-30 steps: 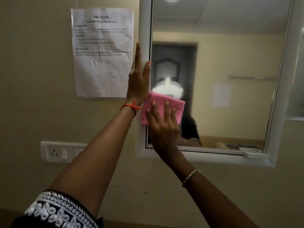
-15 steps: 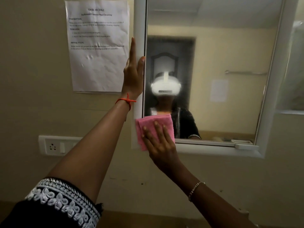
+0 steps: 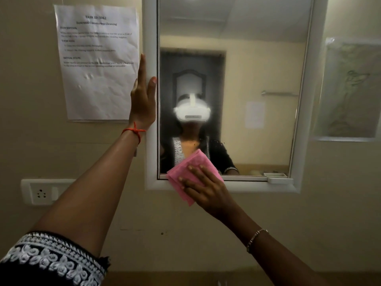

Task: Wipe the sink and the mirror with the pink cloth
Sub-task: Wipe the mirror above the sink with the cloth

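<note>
A white-framed mirror (image 3: 257, 69) hangs on the beige wall straight ahead. My left hand (image 3: 142, 100) lies flat with straight fingers against the mirror's left frame, thumb on the frame's inner edge. My right hand (image 3: 206, 187) presses the folded pink cloth (image 3: 192, 169) flat against the mirror's lower left corner, fingers spread over it. The cloth covers part of the glass and the bottom frame. The sink is out of view.
A printed paper sheet (image 3: 97, 62) is taped to the wall left of the mirror. A white socket plate (image 3: 41, 191) sits low on the left. A small white latch (image 3: 279, 179) juts from the mirror's bottom frame. A clear plastic sheet (image 3: 348, 89) hangs on the right.
My right hand has slid the pink cloth down the glass from mid-height to the bottom edge and a little to the right. My left hand has stayed on the frame.
</note>
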A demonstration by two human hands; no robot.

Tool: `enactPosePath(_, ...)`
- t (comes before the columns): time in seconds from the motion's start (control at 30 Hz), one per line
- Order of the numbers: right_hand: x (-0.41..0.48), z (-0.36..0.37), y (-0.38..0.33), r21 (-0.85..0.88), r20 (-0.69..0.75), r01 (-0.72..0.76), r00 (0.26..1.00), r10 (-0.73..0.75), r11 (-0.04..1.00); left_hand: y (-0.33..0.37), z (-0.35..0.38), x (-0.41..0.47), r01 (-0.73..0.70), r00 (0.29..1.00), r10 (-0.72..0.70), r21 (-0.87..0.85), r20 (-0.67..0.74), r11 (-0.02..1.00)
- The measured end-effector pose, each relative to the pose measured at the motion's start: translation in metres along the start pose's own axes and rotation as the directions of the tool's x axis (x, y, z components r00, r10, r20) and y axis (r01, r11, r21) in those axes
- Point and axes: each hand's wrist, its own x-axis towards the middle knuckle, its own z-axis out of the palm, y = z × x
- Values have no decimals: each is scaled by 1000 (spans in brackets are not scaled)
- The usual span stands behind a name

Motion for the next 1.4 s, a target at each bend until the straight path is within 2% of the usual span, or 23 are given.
enactPosePath(0.3, -46, -16, 35, 10, -56, -24, 998, 25, 1000, 2, -1, -2, 2, 1000, -2, 3, -18, 1000)
enactPosePath(0.47, -74, -33, 55, -35, 25, -107, 994, 108, 994, 3, 0, -3, 6, 1000, -6, -17, -27, 1000)
enactPosePath(0.53, -75, -44, 58, -39, -16, -230, 973, 229, 972, 4, 1, -4, 11, 999, -12, -31, -39, 999)
enactPosePath(0.57, -70, -51, 59, -12, -78, -341, 938, 339, 940, 4, 2, -4, 16, 999, -18, -35, -46, 999)
enactPosePath(0.63, -49, -64, 58, 112, -225, -557, 792, 567, 823, 4, 3, -5, 22, 998, -24, -30, -59, 999)
enactPosePath(0.67, -34, -69, 58, 180, -285, -607, 721, 631, 774, 4, 4, -5, 22, 998, -24, -27, -62, 999)
enactPosePath(0.7, -18, -72, 57, 234, -330, -612, 681, 654, 755, 4, 4, -5, 22, 998, -23, -29, -61, 999)
enactPosePath(0.73, 0, -73, 55, 266, -358, -578, 683, 636, 771, 3, 4, -5, 20, 998, -22, -34, -60, 999)
enactPosePath(0.77, 16, -71, 52, 280, -361, -519, 722, 590, 808, 3, 4, -5, 15, 998, -17, -37, -59, 999)
enactPosePath(0.83, 43, -61, 44, 248, -292, -373, 851, 436, 894, 2, 3, -5, 7, 998, -9, -37, -55, 999)
enactPosePath(0.9, 57, -43, 37, 126, -97, -241, 962, 253, 962, 1, 2, -4, 4, 999, -6, -33, -48, 999)
enactPosePath(0.93, 59, -35, 34, 45, 28, -202, 979, 201, 978, 1, 2, -4, 2, 999, -3, -34, -46, 999)
enactPosePath(1.0, 55, -22, 33, -100, 215, -178, 957, 196, 979, 1, 2, -5, -5, 999, 3, -35, -51, 999)
enactPosePath(1.07, 48, -18, 33, -183, 285, -153, 937, 202, 971, 0, 3, -6, -3, 998, 0, -38, -61, 999)
enactPosePath(1.2, 40, -13, 39, -253, 242, -76, 960, 139, 964, -1, 2, -5, -10, 999, 9, -25, -50, 1000)
enactPosePath(1.4, 19, -19, 60, -283, 270, 16, 961, 64, 959, -2, 0, -4, -9, 1000, 10, 6, -21, 1000)
